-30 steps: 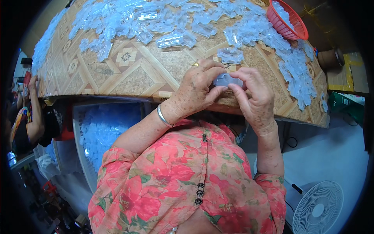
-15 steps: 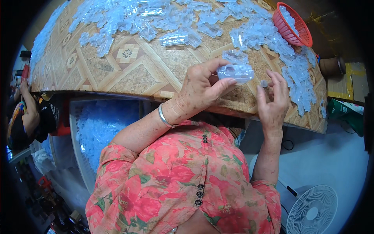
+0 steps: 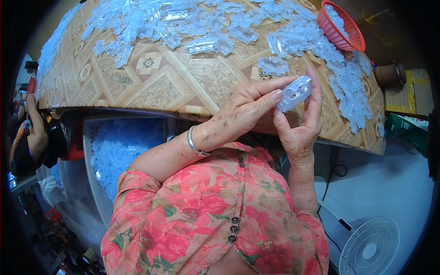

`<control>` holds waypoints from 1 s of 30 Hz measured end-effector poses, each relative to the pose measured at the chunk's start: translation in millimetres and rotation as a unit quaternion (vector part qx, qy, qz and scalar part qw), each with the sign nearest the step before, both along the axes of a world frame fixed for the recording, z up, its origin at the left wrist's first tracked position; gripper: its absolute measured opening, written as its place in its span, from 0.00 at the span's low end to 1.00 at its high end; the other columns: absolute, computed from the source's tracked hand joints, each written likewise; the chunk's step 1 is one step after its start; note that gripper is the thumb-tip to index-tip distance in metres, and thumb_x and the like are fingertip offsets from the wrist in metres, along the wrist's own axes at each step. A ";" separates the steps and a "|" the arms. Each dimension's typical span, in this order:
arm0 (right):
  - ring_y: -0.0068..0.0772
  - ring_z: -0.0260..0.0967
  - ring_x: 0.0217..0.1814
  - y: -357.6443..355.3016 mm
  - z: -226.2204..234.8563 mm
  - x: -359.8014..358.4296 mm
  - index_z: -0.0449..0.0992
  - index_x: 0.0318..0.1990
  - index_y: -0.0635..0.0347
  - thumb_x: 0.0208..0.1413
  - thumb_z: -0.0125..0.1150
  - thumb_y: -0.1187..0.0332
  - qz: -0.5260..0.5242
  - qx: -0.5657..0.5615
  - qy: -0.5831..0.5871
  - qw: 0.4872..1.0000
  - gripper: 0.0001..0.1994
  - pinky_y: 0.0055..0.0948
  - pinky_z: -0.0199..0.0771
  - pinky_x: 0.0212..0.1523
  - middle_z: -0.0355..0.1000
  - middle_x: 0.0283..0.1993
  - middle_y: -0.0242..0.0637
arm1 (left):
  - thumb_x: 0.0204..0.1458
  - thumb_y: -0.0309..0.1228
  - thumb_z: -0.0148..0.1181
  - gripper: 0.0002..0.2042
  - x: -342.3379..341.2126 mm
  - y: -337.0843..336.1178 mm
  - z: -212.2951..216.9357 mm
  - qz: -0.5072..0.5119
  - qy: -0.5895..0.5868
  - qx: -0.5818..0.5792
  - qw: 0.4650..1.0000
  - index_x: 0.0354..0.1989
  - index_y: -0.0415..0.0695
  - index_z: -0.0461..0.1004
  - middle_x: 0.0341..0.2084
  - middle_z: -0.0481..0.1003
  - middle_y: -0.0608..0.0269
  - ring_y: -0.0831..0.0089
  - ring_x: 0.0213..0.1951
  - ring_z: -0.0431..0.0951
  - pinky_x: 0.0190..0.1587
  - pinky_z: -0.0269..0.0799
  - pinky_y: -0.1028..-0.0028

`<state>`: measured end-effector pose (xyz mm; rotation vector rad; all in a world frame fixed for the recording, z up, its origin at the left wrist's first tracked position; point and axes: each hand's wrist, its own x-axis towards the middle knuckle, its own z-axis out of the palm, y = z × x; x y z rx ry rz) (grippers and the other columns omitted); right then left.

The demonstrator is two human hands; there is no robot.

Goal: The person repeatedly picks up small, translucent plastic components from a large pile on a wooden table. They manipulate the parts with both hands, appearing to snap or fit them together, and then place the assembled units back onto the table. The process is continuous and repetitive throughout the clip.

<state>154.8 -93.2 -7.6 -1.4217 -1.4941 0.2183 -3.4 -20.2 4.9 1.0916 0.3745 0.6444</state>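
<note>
- A broad table (image 3: 160,87) fills the upper view, its wood-and-cork-patterned top bare between the heaps and the near edge, giving clear room left of the hands; on the right, only a narrow bare gap remains.
- Clear plastic pieces lie in a long heap (image 3: 156,23) along the far side, with more spreading down the right, close to the table's corner.
- Below the table, at left, a white-rimmed crate (image 3: 91,169) holds more bluish, see-through pieces.
- On the pale floor at lower right stands a white fan (image 3: 369,250), well apart from the hands.
- A red plastic basket (image 3: 331,28) sits beside the right-hand pieces.
- The left hand (image 3: 245,107) pinches the left side of a clear rectangular plastic shell (image 3: 297,93), thumb on top.
- The right hand (image 3: 300,130) curves around the right side, thumb and fingers apart; I cannot tell whether it grips.
- The shell tilts between both hands, above the table, near its front edge.
</note>
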 end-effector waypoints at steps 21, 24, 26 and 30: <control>0.50 0.55 0.75 0.7 -2.5 2.8 0.52 0.73 0.61 0.44 0.71 0.76 0.062 0.038 0.006 0.997 0.47 0.43 0.57 0.73 0.56 0.74 0.51 | 0.69 0.39 0.50 0.24 -3.4 -7.3 -0.1 0.001 0.028 0.008 1.000 0.71 0.46 0.62 0.49 0.76 0.68 0.86 0.43 0.73 0.45 0.73 0.83; 0.49 0.55 0.76 -0.4 0.2 4.3 0.52 0.73 0.60 0.43 0.70 0.77 0.065 0.012 -0.003 0.998 0.48 0.42 0.57 0.73 0.56 0.74 0.49 | 0.69 0.38 0.51 0.24 -2.0 -6.9 -1.4 0.004 0.017 0.017 1.000 0.71 0.46 0.63 0.48 0.76 0.68 0.86 0.43 0.74 0.45 0.73 0.82; 0.49 0.54 0.76 -0.1 0.7 4.6 0.52 0.74 0.60 0.42 0.70 0.77 0.067 0.006 -0.007 0.998 0.48 0.42 0.57 0.73 0.56 0.75 0.49 | 0.69 0.37 0.51 0.23 -2.0 -6.9 -1.5 0.001 0.011 -0.004 1.000 0.71 0.46 0.63 0.48 0.76 0.68 0.85 0.44 0.74 0.46 0.73 0.82; 0.47 0.53 0.77 1.0 -0.1 4.6 0.52 0.73 0.59 0.42 0.67 0.78 0.074 -0.002 -0.011 0.997 0.47 0.43 0.54 0.74 0.55 0.75 0.48 | 0.68 0.36 0.52 0.23 -3.3 -6.6 -2.0 -0.006 0.013 -0.045 0.999 0.71 0.45 0.63 0.50 0.76 0.68 0.83 0.46 0.74 0.48 0.73 0.81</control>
